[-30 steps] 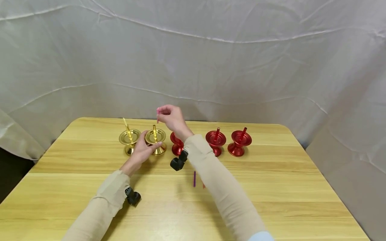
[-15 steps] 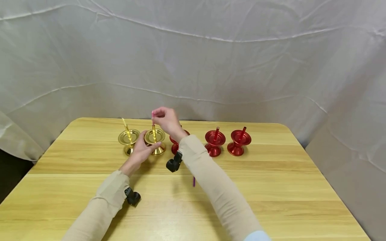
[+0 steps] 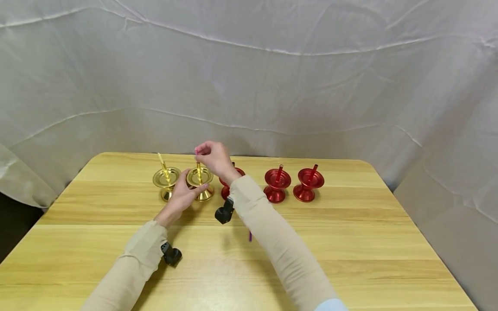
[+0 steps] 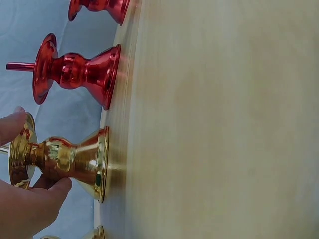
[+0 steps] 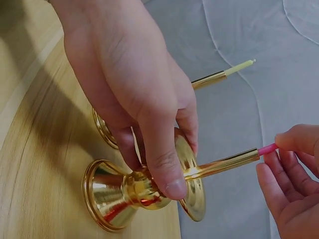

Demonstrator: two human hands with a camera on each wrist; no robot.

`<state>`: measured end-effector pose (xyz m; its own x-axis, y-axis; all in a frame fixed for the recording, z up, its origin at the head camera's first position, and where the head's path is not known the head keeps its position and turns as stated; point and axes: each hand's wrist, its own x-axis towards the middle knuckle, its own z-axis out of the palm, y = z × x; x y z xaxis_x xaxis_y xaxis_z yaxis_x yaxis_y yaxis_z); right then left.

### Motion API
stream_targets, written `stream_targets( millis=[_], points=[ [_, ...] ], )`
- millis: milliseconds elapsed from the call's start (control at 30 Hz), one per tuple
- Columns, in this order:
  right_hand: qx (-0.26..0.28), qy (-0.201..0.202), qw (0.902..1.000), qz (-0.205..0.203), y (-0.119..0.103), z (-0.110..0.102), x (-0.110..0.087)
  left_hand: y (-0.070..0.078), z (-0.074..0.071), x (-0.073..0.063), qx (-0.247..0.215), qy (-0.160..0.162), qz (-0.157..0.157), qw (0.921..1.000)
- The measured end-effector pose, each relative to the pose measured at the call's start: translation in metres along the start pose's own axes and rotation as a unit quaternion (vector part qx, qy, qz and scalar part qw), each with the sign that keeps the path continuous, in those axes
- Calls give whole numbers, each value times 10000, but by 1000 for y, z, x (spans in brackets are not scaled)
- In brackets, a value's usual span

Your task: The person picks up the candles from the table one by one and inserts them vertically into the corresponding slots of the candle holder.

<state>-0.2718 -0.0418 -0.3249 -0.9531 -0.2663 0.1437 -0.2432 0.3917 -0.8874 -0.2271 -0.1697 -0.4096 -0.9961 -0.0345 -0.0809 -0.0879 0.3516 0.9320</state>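
Note:
My left hand [image 3: 180, 196] grips a gold candle holder [image 3: 205, 194] at its stem and dish, and the holder stands upright on the table. Between thumb and fingertips my right hand [image 3: 218, 159] pinches a thin pink candle [image 5: 268, 149]. The candle's lower end sits in the mouth of the holder's upright tube [image 5: 227, 164], and a short pink length shows above it. To the left stands a second gold holder [image 3: 166, 193], with a pale yellow candle [image 5: 240, 67] upright in its tube.
Three red candle holders follow to the right: one [image 3: 226, 192] partly behind my right forearm, a middle one [image 3: 276, 195] and an outer one [image 3: 305, 192]. A purple candle [image 3: 250, 236] lies on the wooden table [image 3: 369, 242] beside my right sleeve. A grey cloth hangs behind.
My right hand has moved left and slightly down, bringing the pink candle from above and beside the gold tube into its mouth. My left hand keeps its grip on the holder.

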Motion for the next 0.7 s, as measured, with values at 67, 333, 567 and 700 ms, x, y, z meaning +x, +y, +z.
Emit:
stream_targets(
  millis=[67,333,567,700],
  points=[
    [-59,11,10000,-41,0,0,-1,-1,0,0,3,1,5,10000],
    [-401,141,9990,-152,0,0,-1,-1,1,2,-12,55,103,9999],
    [-569,181,9979,-262,3,1,0,0,1,2,-18,44,73,10000],
    [-720,197,9964,-401,5,1,0,0,2,2,-38,18,50,10000]
  ],
)
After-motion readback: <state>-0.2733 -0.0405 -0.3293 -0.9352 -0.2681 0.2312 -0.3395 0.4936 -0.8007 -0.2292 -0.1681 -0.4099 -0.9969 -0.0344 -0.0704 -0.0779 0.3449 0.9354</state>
